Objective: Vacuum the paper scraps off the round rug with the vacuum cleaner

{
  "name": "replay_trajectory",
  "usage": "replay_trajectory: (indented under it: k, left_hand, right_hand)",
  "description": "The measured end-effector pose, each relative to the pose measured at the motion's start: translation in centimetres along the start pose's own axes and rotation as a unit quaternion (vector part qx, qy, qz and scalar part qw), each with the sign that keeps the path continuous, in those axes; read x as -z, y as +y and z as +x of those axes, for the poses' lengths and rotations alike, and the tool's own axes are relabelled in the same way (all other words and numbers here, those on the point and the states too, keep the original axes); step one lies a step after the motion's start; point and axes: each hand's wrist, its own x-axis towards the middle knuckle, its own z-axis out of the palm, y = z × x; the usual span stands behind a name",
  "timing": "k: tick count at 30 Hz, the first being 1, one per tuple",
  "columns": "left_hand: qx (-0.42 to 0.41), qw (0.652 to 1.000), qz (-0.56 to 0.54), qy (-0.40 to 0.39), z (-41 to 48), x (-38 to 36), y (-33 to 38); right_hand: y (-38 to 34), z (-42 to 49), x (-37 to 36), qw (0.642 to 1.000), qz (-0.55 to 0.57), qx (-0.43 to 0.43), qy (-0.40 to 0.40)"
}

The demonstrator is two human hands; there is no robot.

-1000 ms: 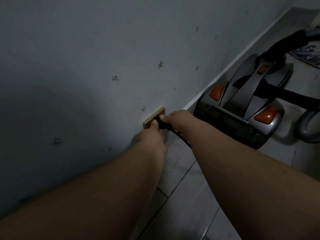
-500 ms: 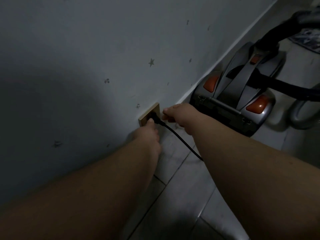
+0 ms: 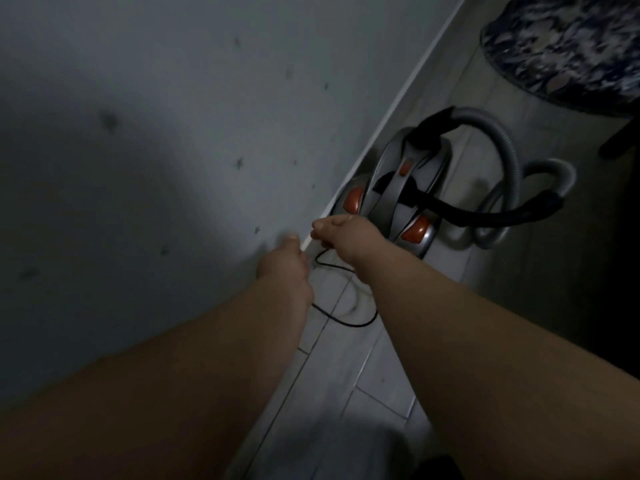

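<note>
The grey and orange canister vacuum cleaner (image 3: 398, 192) stands on the tiled floor against the wall, its grey hose (image 3: 512, 157) coiled to its right. The round dark blue patterned rug (image 3: 571, 46) lies at the top right; it is too blurred to tell white scraps from its pattern. My right hand (image 3: 346, 233) is just in front of the vacuum, pinching the black power cord (image 3: 349, 322), which loops on the floor. At the foot of the wall, my left hand (image 3: 285, 268) has its fingers curled, and the cord runs out from under it. The wall socket is hidden.
A grey wall (image 3: 156, 133) with small star marks fills the left side, with a white baseboard (image 3: 398, 95) along its foot. A dark furniture leg (image 3: 620, 136) stands right of the hose. Pale floor tiles (image 3: 346, 393) run between my arms.
The view has swung up and right, so the rug is now in sight. Both hands have drawn back a little from the socket. The cord now lies in a slack loop on the floor.
</note>
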Motion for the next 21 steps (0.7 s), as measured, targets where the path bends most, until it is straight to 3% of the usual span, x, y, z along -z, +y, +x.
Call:
replay_trajectory:
  k: [6, 11, 17, 21]
  left_hand:
    - [-0.033, 0.997, 0.048, -0.047, -6.6, -7.5, 3.7]
    - [-0.019, 0.988, 0.126, -0.087, -9.8, -12.8, 4.0]
    - [-0.067, 0.971, 0.193, -0.127, -6.6, -18.1, 5.5]
    - [-0.076, 0.940, 0.302, -0.138, -2.8, -21.9, 6.8]
  right_hand:
    - [-7.1, -4.8, 10.2, 0.993, -0.108, 0.039, 0.025]
    - [-10.7, -6.0, 19.5, 0.984, -0.157, 0.018, 0.079]
    - [-12.3, -1.3, 25.8, 0.967, -0.226, 0.015, 0.114]
    - [-12.8, 4.3, 27.2, 0.958, -0.269, 0.020, 0.095]
